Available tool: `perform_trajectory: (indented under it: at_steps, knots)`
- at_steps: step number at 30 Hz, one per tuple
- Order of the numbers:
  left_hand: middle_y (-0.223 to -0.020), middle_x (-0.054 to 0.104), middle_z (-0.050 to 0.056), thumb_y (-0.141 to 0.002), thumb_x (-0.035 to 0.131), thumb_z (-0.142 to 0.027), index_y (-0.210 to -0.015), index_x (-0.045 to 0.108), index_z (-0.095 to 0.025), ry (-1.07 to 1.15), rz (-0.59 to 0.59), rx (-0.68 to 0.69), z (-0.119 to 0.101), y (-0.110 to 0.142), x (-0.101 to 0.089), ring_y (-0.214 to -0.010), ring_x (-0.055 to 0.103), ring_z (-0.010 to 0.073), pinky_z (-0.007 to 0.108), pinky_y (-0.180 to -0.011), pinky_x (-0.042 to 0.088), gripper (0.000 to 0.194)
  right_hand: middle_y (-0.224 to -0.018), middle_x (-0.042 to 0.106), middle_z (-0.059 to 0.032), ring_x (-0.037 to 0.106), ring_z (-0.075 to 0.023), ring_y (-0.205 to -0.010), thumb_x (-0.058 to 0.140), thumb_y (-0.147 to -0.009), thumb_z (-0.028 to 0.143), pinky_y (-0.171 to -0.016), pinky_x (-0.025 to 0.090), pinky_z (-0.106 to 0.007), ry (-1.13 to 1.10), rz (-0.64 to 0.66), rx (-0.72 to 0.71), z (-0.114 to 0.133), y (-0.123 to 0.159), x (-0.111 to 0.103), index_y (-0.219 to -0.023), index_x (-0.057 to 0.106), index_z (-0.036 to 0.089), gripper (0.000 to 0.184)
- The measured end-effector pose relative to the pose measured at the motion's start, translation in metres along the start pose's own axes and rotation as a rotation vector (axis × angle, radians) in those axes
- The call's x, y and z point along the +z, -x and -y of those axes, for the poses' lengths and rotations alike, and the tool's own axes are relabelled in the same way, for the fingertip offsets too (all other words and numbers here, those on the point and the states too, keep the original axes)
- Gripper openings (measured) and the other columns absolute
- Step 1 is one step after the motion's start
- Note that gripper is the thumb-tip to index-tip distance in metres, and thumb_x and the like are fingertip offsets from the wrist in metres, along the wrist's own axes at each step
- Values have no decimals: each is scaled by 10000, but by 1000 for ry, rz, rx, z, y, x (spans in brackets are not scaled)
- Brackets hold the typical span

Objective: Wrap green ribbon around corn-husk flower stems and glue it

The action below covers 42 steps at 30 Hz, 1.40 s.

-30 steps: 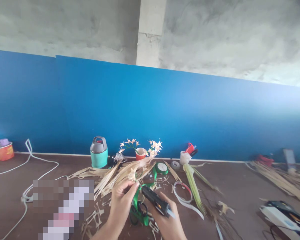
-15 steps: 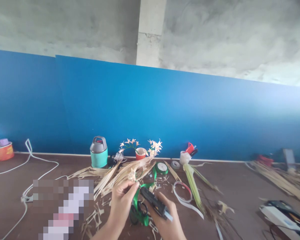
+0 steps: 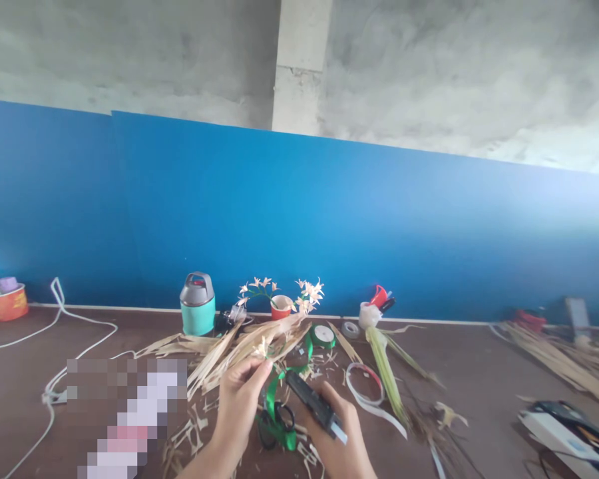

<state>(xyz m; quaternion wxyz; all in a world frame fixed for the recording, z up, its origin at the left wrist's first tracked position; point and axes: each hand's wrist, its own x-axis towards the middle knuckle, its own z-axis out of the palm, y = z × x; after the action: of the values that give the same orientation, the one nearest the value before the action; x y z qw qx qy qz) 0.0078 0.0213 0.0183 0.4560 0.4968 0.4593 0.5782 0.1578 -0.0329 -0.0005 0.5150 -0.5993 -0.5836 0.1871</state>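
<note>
My left hand [image 3: 238, 394] pinches a small cream flower [image 3: 262, 347] between thumb and fingertips, with its petals pointing up. My right hand [image 3: 335, 426] is wrapped round a black hot glue gun [image 3: 313, 402], whose nozzle points up and left toward the flower without touching it. A pale glue stick [image 3: 338, 432] juts from the gun's rear. Below and between the hands lie a green ribbon [image 3: 271, 399] and black-handled scissors [image 3: 285, 416], partly covered by the ribbon. Behind them is the green ribbon's spool [image 3: 323, 335].
Dried husk strips [image 3: 214, 362] and scraps spread over the brown table [image 3: 144, 326]. A red cup [image 3: 281, 307] with cream flower sprays, a teal flask [image 3: 198, 316] and a white pot [image 3: 369, 314] line the blue partition [image 3: 299, 213]. A white cable [image 3: 87, 346] runs at left.
The glue gun's nozzle has drawn back slightly to the right from the flower. My left hand has shifted a little left with the flower.
</note>
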Motion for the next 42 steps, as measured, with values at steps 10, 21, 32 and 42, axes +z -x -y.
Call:
perform_trajectory:
  at_steps: [10,21,32,42]
  knots:
    - [-481,330,-56,-681,653,-454,-505,548,-169,3,12,-16,1,1,-1,-486,313,98,225,-468,267,351,-928,678,-98,628,-246,-866,553,-636,209,-691,455,-293,462,103,153,-43,-29,-56,-975,530,184,341]
    - [-480,321,-57,-680,641,-456,-470,489,-180,10,33,-42,-4,2,0,-478,312,99,225,-458,248,378,-977,656,-104,588,-284,-927,476,-563,75,-726,423,-337,720,132,132,-55,-17,-93,-990,598,191,459]
    - [-485,344,-60,-673,645,-408,-486,514,-171,55,99,-66,-6,4,1,-495,319,94,213,-475,268,329,-706,654,28,566,-163,-628,561,-602,143,-559,424,-217,-44,439,9,13,-8,-66,-842,637,229,266]
    - [-468,335,-62,-680,642,-390,-461,490,-168,23,107,-46,-1,1,1,-488,299,91,225,-487,242,346,-738,638,12,554,-161,-631,633,-583,170,-555,421,-232,-262,489,153,6,-12,-67,-895,638,237,319]
